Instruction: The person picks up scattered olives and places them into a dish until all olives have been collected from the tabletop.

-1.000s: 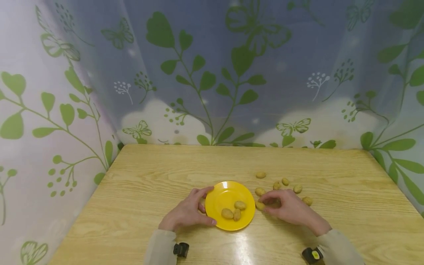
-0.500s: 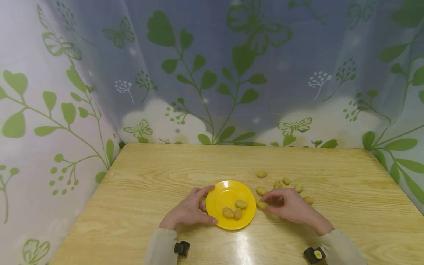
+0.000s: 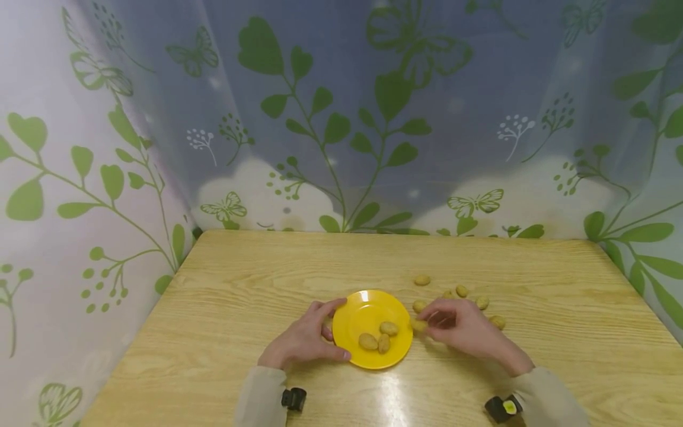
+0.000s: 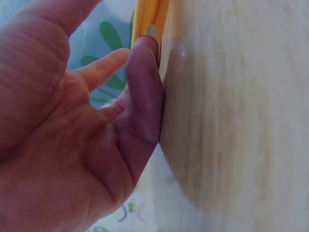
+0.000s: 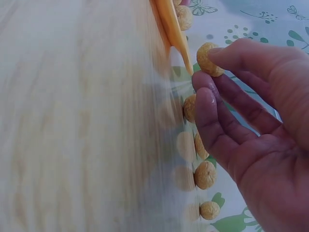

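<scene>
A round yellow plate (image 3: 354, 315) lies on the wooden table with three small potatoes (image 3: 367, 341) on its near half. My left hand (image 3: 306, 339) holds its left rim, thumb at the near side and fingers at the far side. In the left wrist view the curled little finger rests on the tabletop by the plate's edge (image 4: 149, 12). My right hand (image 3: 464, 326) pinches another small potato (image 5: 207, 59) between thumb and fingertips. That potato is off the table, right beside the plate's right rim.
Several loose potatoes lie behind and around my right hand, among them one potato (image 3: 422, 280) farther back and another potato (image 3: 497, 322) to the right. A patterned curtain (image 3: 341, 118) hangs behind the table (image 3: 240, 267) and along its sides.
My right hand has lifted its potato a little from the tabletop, toward the plate's right rim. The left hand has kept its hold on the plate.
</scene>
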Motion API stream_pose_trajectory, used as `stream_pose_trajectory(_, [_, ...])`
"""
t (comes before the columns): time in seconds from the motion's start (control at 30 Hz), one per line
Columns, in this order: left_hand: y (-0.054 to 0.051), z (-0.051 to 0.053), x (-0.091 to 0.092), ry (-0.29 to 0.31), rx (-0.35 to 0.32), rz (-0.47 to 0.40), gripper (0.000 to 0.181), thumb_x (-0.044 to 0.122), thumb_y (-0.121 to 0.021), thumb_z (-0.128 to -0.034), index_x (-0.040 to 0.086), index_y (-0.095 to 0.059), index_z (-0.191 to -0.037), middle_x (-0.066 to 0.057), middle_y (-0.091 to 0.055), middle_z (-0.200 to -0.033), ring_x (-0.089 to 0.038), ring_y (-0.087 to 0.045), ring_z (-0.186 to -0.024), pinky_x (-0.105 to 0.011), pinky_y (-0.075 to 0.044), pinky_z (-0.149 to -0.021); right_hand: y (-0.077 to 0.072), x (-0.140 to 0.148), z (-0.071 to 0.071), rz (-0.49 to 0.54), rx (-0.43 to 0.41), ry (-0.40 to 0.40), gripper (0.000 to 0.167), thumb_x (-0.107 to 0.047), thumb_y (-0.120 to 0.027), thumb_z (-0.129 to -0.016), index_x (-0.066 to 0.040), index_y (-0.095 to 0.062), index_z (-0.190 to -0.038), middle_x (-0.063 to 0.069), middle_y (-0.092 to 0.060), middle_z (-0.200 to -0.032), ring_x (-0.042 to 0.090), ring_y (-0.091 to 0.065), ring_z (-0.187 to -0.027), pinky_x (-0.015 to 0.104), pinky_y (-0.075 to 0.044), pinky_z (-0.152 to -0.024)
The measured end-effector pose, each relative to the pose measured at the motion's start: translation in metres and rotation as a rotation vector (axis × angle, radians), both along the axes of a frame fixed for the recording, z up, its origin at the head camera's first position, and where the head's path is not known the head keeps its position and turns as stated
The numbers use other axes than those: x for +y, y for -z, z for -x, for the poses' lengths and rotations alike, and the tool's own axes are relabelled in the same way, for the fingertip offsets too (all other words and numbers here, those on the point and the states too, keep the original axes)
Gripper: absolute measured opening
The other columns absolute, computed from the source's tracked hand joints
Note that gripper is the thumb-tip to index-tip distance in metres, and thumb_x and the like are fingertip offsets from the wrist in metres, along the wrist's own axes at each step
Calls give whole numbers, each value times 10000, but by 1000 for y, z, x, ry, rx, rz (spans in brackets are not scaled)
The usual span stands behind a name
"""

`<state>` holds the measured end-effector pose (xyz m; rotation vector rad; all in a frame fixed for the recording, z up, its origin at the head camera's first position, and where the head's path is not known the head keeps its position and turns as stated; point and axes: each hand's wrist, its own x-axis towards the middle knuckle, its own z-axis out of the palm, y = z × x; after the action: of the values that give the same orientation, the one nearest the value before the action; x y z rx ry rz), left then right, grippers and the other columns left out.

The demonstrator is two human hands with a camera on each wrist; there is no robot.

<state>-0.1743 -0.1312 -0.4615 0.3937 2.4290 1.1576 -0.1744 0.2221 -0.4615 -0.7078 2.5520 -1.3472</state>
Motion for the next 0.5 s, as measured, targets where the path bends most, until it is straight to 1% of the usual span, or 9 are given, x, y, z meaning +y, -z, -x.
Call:
stream_pose_trajectory(0.1, [0,0,0,2,0,6,1016,329,-936,-725,260,-386,-1576,-83,-453,-1382,-140,-565,-901,-286,-461,-803,1,-3,1,13,10,6,217,-119,-763,-903,-170,-754,-1114,104,-726,-1207,76,-699,-953,245,-580,-812])
stream_pose_trajectory(0.23, [-1,0,0,8,10,13,1017,327,-934,-726,261,-382,-1578,-85,-455,-1375,-134,-564,-899,-283,-462,-797,2,-7,2,18,27,12,217,-100,-760,-905,-198,-756,-1098,72,-731,-1174,63,-693,-940,255,-585,-802])
stream_pose_trajectory(0.4, [-2,-1,0,14,22,20,1017,326,-932,-726,270,-380,-1579,-83,-459,-1364,-128,-569,-902,-274,-465,-794,1,-12,5,27,46,-2,213,-90,-755,-909,-187,-756,-1099,63,-734,-1139,57,-687,-933,259,-587,-786])
stream_pose_trajectory(0.5, [-2,-1,0,17,20,19,1018,321,-932,-729,266,-377,-1581,-84,-460,-1358,-132,-571,-907,-281,-471,-798,0,-16,6,26,50,0,209,-109,-761,-910,-191,-756,-1103,45,-742,-1118,61,-687,-930,258,-588,-788])
